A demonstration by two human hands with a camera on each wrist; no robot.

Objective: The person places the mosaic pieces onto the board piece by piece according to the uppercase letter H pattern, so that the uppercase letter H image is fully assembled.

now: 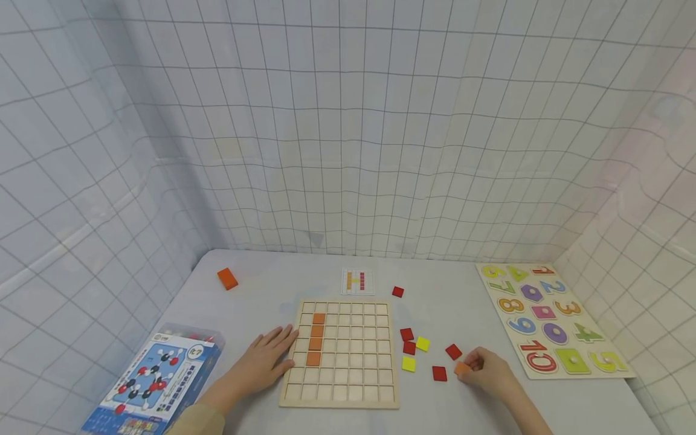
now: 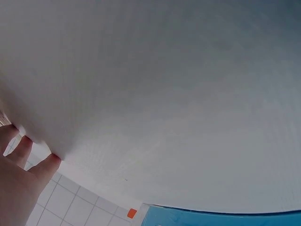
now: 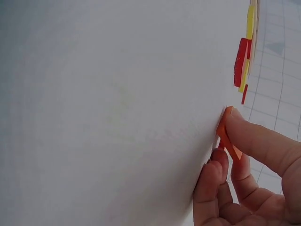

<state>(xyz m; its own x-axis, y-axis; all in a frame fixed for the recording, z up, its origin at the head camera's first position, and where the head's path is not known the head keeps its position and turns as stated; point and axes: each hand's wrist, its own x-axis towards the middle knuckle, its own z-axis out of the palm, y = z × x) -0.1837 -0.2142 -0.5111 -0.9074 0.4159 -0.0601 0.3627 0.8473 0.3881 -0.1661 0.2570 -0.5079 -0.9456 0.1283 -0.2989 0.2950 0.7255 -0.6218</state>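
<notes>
My right hand (image 1: 486, 371) pinches an orange square tile (image 3: 229, 134) between thumb and fingers, low at the table to the right of several loose tiles. With its fingers stretched out, my left hand (image 1: 266, 360) rests at the left edge of the wooden grid board (image 1: 339, 404). Several orange tiles (image 1: 313, 359) lie in one column of that board, second from the left. Between the board and my right hand lie red tiles (image 1: 439, 373) and yellow tiles (image 1: 409, 364). A small pattern card (image 1: 357, 281) with coloured squares lies behind the board.
An orange block (image 1: 227, 278) lies at the back left. A blue molecule-model box (image 1: 152, 380) stands at the front left. On the right lies a number and shape puzzle board (image 1: 549, 326). One red tile (image 1: 398, 292) sits farther back, beside the card. Grid-patterned sheets (image 1: 348, 151) surround the table.
</notes>
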